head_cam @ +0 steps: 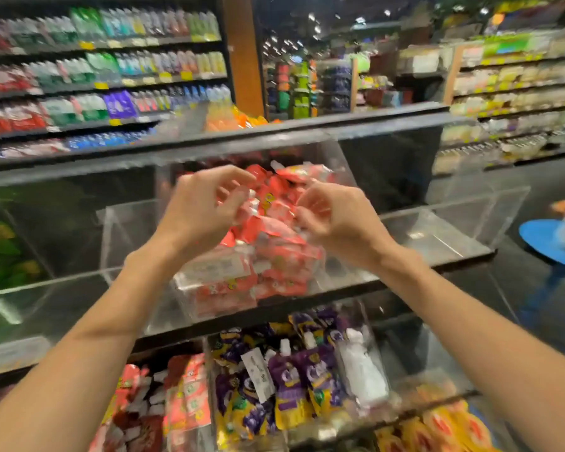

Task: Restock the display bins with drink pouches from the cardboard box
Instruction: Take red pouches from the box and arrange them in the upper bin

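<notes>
The red pouches (274, 243) are heaped in the middle bin (343, 177) and rise above its front wall. I judge the heap soft and shifty. Each pouch should be light, floppy and slick-skinned, with liquid that sags away from a squeeze. The stiffest place to take hold is probably the capped neck or a sealed edge. A flat belly would likely slide out of my pinch.

My left hand (203, 203) and right hand (333, 216) are both over the top of the heap. The fingers curl in and pinch at the pouches there, though blur hides exactly what each pinch has. The box is not in view.

The left bin (30, 295) holds green packs (0, 256). On the tier below, a low bin (369, 324) holds purple pouches (291, 380). More red packs (183, 393) stand to its left and yellow ones (444, 425) to its right.
</notes>
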The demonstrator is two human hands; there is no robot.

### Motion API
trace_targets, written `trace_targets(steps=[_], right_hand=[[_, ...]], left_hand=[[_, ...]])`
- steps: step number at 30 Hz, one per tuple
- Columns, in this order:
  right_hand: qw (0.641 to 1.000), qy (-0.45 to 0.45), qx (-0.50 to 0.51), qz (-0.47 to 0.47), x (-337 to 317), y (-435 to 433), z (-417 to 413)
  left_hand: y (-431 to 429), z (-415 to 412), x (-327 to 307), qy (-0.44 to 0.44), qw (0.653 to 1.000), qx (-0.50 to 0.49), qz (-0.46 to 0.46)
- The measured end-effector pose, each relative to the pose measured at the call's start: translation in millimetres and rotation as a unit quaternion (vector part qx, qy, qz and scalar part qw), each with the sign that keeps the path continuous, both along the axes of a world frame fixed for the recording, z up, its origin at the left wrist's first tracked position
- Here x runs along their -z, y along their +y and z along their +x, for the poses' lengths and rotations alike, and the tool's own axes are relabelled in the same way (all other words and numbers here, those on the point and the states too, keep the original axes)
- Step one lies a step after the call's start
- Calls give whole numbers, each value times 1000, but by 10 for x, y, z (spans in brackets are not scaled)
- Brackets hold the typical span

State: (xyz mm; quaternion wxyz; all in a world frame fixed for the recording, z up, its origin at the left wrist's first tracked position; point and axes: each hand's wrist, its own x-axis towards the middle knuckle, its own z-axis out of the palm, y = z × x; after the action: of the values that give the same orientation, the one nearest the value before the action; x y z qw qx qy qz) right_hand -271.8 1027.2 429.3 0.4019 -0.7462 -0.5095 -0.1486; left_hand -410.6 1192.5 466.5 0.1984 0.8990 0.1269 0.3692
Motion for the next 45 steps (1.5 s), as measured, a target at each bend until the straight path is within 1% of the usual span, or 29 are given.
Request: trace_targets(steps=[2, 3, 5, 8, 10, 13, 15, 16, 17, 18, 21, 23, 25, 26, 29, 30, 32, 33, 34, 36, 37, 38, 39, 40, 41, 42, 43, 44, 45], right_hand=[[993, 84, 11, 77, 345, -504, -230], [986, 131, 35, 94, 586, -769, -325], [963, 223, 110, 101, 1074, -1335, -460], [913, 325, 233, 79, 1799, -2285, -465], [870, 371, 316, 80, 2233, -2985, -384], [804, 435, 397, 80, 2660, -4066, -194], [770, 450, 446, 77, 2797, -4766, -39], [753, 454, 471, 75, 2840, -5092, 22], [735, 459, 494, 73, 2882, -5404, 77], [716, 467, 514, 75, 2916, -5697, 128], [657, 497, 562, 81, 3080, -6402, 240], [625, 502, 592, 80, 3215, -6777, 316], [595, 513, 615, 66, 3340, -7086, 403], [583, 519, 622, 61, 3402, -7220, 462], [564, 526, 635, 40, 3629, -7559, 730], [557, 533, 636, 36, 3736, -7663, 848], [535, 555, 636, 38, 3969, -7841, 1090], [517, 566, 641, 36, 4103, -7927, 1210], [501, 578, 643, 35, 4222, -8008, 1322], [477, 616, 627, 25, 4480, -8112, 1527], [476, 633, 611, 13, 4596, -8149, 1620], [488, 639, 595, -24, 4729, -8176, 1695], [508, 636, 573, -95, 4866, -8191, 1748], [528, 630, 537, -190, 4982, -8196, 1788], [537, 624, 493, -280, 5075, -8197, 1816], [541, 621, 451, -343, 5162, -8198, 1834], [544, 615, 418, -388, 5214, -8194, 1851], [550, 601, 400, -419, 5239, -8185, 1871], [557, 585, 396, -436, 5275, -8171, 1886]], left_hand=[[-489, 61, 271, -74, 991, 105, -42], [-745, 118, 471, -87, 982, 151, -68], [-1296, 296, 916, -69, 964, 225, -121], [-2232, 695, 1598, 23, 939, 287, -186], [-2938, 993, 1984, 94, 916, 321, -220], [-4088, 1463, 2458, 210, 875, 362, -241], [-4829, 1773, 2754, 269, 852, 391, -220], [-5197, 1935, 2934, 268, 853, 404, -195], [-5546, 2070, 3057, 283, 835, 440, -172], [-5899, 2188, 3130, 314, 807, 473, -165], [-6754, 2502, 3416, 425, 739, 499, -157], [-7173, 2698, 3634, 436, 729, 515, -119], [-7512, 2906, 3848, 480, 709, 511, -73], [-7653, 3025, 3968, 492, 706, 506, -58], [-7961, 3436, 4382, 518, 703, 484, -50], [-8054, 3587, 4541, 520, 708, 475, -41], [-8227, 3882, 4846, 545, 716, 436, -27], [-8297, 4028, 5001, 562, 717, 412, -14], [-8349, 4159, 5147, 576, 717, 392, 5], [-8397, 4366, 5408, 597, 700, 384, 77], [-8417, 4448, 5531, 590, 680, 411, 143], [-8433, 4514, 5651, 567, 645, 461, 224], [-8466, 4575, 5728, 541, 591, 519, 298], [-8524, 4649, 5790, 517, 533, 568, 355], [-8604, 4733, 5806, 503, 481, 595, 402], [-8687, 4818, 5824, 496, 438, 607, 441], [-8756, 4893, 5848, 499, 402, 606, 471], [-8799, 4949, 5856, 504, 376, 601, 493], [-8801, 4969, 5873, 503, 359, 598, 511]])
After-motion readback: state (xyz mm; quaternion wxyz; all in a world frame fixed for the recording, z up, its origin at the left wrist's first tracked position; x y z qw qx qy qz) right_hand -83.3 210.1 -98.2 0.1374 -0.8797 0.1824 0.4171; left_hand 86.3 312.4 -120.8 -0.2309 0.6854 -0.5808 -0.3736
